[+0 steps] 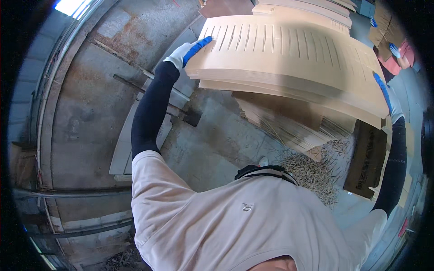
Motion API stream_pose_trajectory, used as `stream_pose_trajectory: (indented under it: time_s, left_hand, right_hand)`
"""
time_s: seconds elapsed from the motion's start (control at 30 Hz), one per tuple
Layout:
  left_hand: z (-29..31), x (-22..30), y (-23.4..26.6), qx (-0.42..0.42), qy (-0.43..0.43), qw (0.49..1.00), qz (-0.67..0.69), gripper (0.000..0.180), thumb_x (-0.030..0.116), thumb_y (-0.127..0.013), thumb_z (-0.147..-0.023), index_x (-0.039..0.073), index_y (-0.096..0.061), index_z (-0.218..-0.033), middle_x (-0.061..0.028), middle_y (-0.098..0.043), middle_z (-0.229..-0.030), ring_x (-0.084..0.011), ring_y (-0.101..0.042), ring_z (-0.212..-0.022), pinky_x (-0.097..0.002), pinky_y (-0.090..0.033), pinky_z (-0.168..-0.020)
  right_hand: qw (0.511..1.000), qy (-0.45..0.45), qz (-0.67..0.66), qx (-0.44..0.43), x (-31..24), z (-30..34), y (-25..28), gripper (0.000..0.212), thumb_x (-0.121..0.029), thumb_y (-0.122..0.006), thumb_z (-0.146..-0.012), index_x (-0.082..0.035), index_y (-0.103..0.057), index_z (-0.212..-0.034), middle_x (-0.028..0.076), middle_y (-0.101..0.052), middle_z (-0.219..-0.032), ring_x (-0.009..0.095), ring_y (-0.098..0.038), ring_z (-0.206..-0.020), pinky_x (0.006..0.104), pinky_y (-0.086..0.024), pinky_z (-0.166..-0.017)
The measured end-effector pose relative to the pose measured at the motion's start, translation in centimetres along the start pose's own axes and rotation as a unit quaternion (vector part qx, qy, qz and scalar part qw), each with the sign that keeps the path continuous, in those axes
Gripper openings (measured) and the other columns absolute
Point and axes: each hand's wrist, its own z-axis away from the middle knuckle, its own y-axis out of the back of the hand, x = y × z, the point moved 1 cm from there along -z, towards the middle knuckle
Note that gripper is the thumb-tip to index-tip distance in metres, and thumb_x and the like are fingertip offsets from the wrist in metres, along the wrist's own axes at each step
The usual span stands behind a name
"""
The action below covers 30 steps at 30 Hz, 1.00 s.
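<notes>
A thick stack of tan cardboard sheets (271, 58) with rows of narrow slits spreads out in front of me. My left hand (187, 50), in a white glove with blue fingers, holds the stack's left end, fingers pressed together along the edge. At the opposite end, my right hand (389, 96) grips the right edge in a matching glove. Both arms are spread wide in dark sleeves. The undersides of both hands are hidden, so the thumbs cannot be made out.
Below stands a lower pile of cardboard (294, 122), with scattered cardboard scraps (312, 176) on the floor beside it. A dark brown carton (366, 158) stands at the right. More sheets (307, 11) lie beyond. A co-worker (400, 58) handles brown cardboard at the far right. Metal bars (149, 95) are at left.
</notes>
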Motion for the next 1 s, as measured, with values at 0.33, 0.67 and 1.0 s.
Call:
stream_pose_trajectory:
  time_s: [0.33, 0.67, 1.0]
  left_hand:
    - [-0.7, 9.1, 1.2, 0.006, 0.284, 0.754, 0.592, 0.039, 0.021, -0.057, -0.089, -0.003, -0.052, -0.119, -0.0094, -0.063, -0.108, -0.0142, -0.061, -0.093, -0.0279, -0.049, -0.083]
    - [-0.7, 14.0, 6.9, 0.163, 0.162, 0.872, 0.432, 0.033, 0.021, -0.057, -0.090, 0.000, -0.055, -0.116, -0.0069, -0.063, -0.102, -0.0123, -0.062, -0.087, -0.0264, -0.050, -0.076]
    - [0.7, 13.9, 6.3, 0.317, 0.052, 0.885, 0.338, 0.040, 0.017, -0.063, -0.084, -0.002, -0.052, -0.117, -0.0074, -0.060, -0.108, -0.0121, -0.057, -0.094, -0.0270, -0.044, -0.082]
  right_hand:
    - [0.997, -0.069, 0.016, 0.043, 1.5, 0.9, 1.6, 0.051, -0.042, -0.048, -0.092, -0.001, -0.054, -0.122, 0.009, -0.063, -0.107, 0.014, -0.060, -0.094, 0.0280, -0.045, -0.085]
    - [0.980, -0.053, -0.097, 0.167, -2.9, 3.9, 0.1, 0.057, -0.040, -0.053, -0.090, -0.002, -0.044, -0.132, 0.010, -0.053, -0.123, 0.013, -0.053, -0.107, 0.0274, -0.044, -0.089]
    - [0.977, 0.004, -0.061, 0.203, -5.7, 7.1, 2.7, 0.042, -0.021, -0.050, -0.092, -0.013, -0.047, -0.133, 0.014, -0.057, -0.120, 0.018, -0.055, -0.107, 0.0284, -0.041, -0.093]
